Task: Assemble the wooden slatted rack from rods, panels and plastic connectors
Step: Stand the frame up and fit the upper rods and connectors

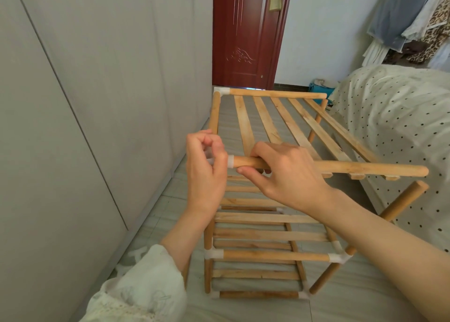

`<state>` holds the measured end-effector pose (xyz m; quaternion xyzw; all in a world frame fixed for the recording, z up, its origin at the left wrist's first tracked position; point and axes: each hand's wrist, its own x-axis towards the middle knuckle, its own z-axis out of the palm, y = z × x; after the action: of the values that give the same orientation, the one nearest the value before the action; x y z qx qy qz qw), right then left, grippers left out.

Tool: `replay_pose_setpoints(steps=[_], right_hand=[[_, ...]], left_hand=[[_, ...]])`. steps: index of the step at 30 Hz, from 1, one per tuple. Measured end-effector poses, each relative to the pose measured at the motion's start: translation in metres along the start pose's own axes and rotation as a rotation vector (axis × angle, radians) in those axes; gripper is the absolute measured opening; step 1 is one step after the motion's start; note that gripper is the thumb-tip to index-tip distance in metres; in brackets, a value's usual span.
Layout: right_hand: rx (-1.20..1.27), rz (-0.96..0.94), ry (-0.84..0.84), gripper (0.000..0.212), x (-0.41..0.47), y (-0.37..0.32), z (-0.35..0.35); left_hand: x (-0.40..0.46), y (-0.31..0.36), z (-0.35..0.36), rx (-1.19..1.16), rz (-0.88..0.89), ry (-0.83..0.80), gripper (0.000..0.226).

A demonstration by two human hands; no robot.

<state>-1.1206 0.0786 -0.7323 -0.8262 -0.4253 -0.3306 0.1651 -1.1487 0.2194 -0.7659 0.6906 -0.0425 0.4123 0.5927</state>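
A wooden rack (275,255) of rods, slats and white plastic connectors stands on the floor below me. Its top slatted panel (280,119) stretches away from me, with a white connector (223,92) at the far left corner. My right hand (285,173) grips the panel's near rod (365,168) close to its left end. My left hand (207,168) pinches a white plastic connector (230,161) at that rod's left end; most of the connector is hidden by the fingers. The near right upright rod (404,200) has a bare top end.
Grey wardrobe doors (97,102) run along the left. A bed with a dotted cover (401,117) lies close on the right. A dark red door (243,34) stands at the back, clothes (418,17) hang at the upper right. The floor (353,304) is tiled.
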Motion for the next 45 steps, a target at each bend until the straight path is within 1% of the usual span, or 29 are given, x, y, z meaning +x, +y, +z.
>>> replay_pose_setpoints(steps=[2, 5, 7, 10, 12, 14, 16, 17, 19, 21, 25, 33, 36, 39, 42, 43, 45], right_hand=[[-0.016, 0.001, 0.002, 0.038, 0.001, -0.003, 0.002], [-0.056, -0.003, -0.013, 0.038, 0.0, -0.004, 0.003], [-0.086, -0.034, -0.045, 0.041, -0.004, 0.002, -0.002], [-0.145, -0.066, -0.101, 0.049, -0.011, 0.016, -0.018], [-0.216, -0.075, -0.115, 0.05, -0.017, 0.029, -0.029], [-0.244, -0.1, -0.16, 0.048, -0.021, 0.039, -0.036], [-0.226, -0.139, -0.203, 0.045, -0.024, 0.045, -0.037], [-0.212, -0.146, -0.203, 0.043, -0.024, 0.046, -0.035], [-0.138, -0.109, -0.17, 0.039, -0.022, 0.044, -0.032], [-0.021, -0.061, -0.119, 0.038, -0.021, 0.041, -0.029], [0.067, -0.054, -0.051, 0.037, -0.022, 0.039, -0.026], [0.091, -0.029, -0.036, 0.036, -0.022, 0.031, -0.022], [0.094, -0.02, -0.046, 0.036, -0.023, 0.032, -0.022], [0.114, 0.008, -0.066, 0.037, -0.023, 0.034, -0.023], [0.096, 0.029, -0.058, 0.038, -0.022, 0.035, -0.023], [0.078, 0.034, -0.055, 0.038, -0.022, 0.033, -0.022], [0.054, 0.05, -0.067, 0.04, -0.02, 0.029, -0.02]], left_hand=[[0.002, 0.003, -0.001, -0.02, -0.028, 0.006, 0.011], [0.005, 0.006, -0.004, -0.06, -0.021, -0.02, 0.018], [0.007, 0.007, -0.006, -0.038, -0.059, -0.048, 0.019], [0.012, 0.008, -0.009, -0.013, -0.148, -0.046, 0.021], [0.014, 0.009, -0.009, -0.005, -0.182, -0.056, 0.024], [0.016, 0.011, -0.008, 0.04, -0.198, -0.081, 0.033], [0.017, 0.013, -0.007, 0.04, -0.237, -0.106, 0.034], [0.018, 0.014, -0.008, 0.001, -0.27, -0.119, 0.029], [0.02, 0.017, -0.01, -0.116, -0.341, -0.133, 0.021], [0.022, 0.019, -0.011, -0.177, -0.371, -0.137, 0.024], [0.02, 0.018, -0.01, -0.045, -0.299, -0.22, 0.035], [0.019, 0.014, -0.01, -0.072, -0.216, -0.243, 0.036], [0.019, 0.01, -0.008, -0.072, -0.208, -0.241, 0.041], [0.02, 0.006, -0.005, -0.031, -0.19, -0.233, 0.04], [0.022, 0.002, -0.004, -0.01, -0.179, -0.226, 0.03], [0.023, 0.0, -0.004, -0.027, -0.194, -0.214, 0.03], [0.027, -0.003, -0.003, -0.054, -0.197, -0.156, 0.036]])
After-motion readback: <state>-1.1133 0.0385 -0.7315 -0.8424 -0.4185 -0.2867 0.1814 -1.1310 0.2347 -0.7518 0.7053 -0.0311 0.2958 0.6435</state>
